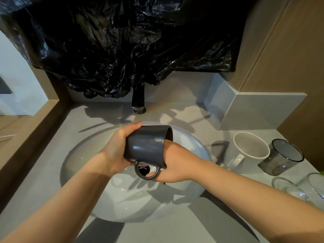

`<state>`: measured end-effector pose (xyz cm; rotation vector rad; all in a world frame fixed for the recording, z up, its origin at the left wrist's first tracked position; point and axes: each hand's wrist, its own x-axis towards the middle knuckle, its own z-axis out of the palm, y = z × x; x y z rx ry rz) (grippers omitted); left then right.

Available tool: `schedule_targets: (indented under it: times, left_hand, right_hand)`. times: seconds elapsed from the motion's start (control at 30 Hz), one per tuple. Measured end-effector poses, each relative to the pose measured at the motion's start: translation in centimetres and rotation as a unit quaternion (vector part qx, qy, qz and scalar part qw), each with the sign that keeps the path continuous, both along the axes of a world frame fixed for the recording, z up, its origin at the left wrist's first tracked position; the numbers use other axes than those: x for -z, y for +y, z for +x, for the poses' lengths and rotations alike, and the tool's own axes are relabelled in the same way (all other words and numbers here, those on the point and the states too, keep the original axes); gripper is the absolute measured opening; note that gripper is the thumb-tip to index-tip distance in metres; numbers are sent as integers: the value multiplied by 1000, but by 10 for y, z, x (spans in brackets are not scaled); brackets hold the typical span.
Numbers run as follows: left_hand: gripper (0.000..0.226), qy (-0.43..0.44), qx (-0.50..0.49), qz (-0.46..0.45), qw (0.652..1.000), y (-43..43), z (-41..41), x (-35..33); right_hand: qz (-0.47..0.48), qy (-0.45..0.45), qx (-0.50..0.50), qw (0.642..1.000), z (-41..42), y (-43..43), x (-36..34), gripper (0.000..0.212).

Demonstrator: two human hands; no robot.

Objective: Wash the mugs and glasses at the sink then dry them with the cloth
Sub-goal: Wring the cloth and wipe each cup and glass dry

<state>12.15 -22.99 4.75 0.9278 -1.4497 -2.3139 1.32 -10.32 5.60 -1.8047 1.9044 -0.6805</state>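
Mug sideways over sink | left hand grips base | right hand reaches inside, grip unseen

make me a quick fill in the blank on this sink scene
The left hand grips the dark mug over the ___.
The right hand has its fingers ___ that mug.
The mug standing on the counter is ___ in colour.
Missing: sink; inside; white.

no legible text anywhere, none on the dark mug, white mug, or smoky tumbler
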Motion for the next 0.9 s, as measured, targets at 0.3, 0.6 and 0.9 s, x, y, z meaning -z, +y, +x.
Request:
schedule_targets:
  times: [0.3,0.6,0.9]
  left_hand:
    - [45,67,-14,-126,990,12,-7,-3]
    - [69,80,57,-228,969,-6,-2,-8]
    - [65,38,20,18,999,6,-19,-12]
  right_hand:
    - [72,-485,107,865,2,7,-14,40]
    - [-70,-501,184,843,7,4,-31,25]
    - [-42,-10,160,986,12,-4,-21,33]
